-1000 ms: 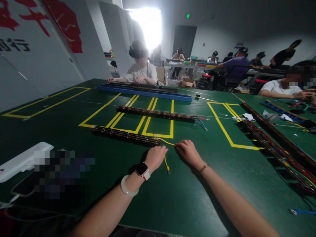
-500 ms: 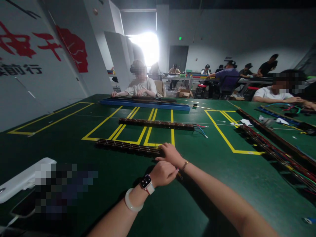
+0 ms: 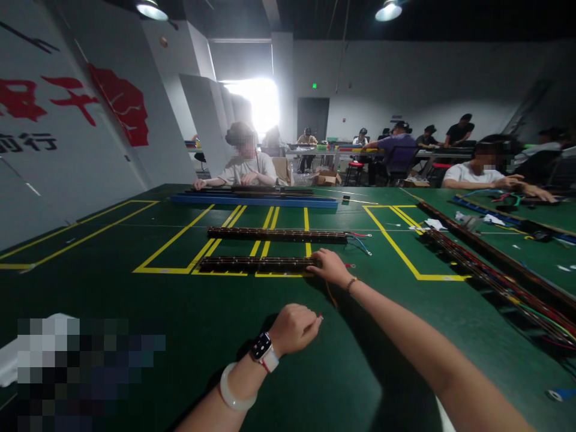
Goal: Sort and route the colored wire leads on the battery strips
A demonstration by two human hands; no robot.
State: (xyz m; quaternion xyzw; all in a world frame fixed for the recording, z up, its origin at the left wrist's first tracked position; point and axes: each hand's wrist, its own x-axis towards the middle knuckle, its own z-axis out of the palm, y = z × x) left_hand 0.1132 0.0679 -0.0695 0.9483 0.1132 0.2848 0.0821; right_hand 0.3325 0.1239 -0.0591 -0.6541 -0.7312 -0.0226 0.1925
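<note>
My right hand (image 3: 332, 267) is closed round the right end of a long dark wired strip (image 3: 258, 264), which lies over the yellow tape lines. A red lead with a ring terminal (image 3: 352, 265) and a thin orange wire (image 3: 332, 296) come out by that hand. Closer to me, my left hand (image 3: 294, 329), with a watch and a pale bangle on its wrist, is closed above the table. Something small and reddish shows at its fingertips, too small to name. Beyond the held strip lies a similar strip (image 3: 276, 234), with red and blue leads at its right end.
A blue channel (image 3: 252, 201) lies along the far edge, where a person (image 3: 249, 159) sits. More wired strips (image 3: 477, 267) lie at the right, near scraps of white paper (image 3: 434, 224). A blue tape roll (image 3: 558, 395) is at the lower right.
My right hand has moved away from me with the strip, which now lies straighter across the yellow lines. The left hand is now apart from the right. The camera view has tilted upward.
</note>
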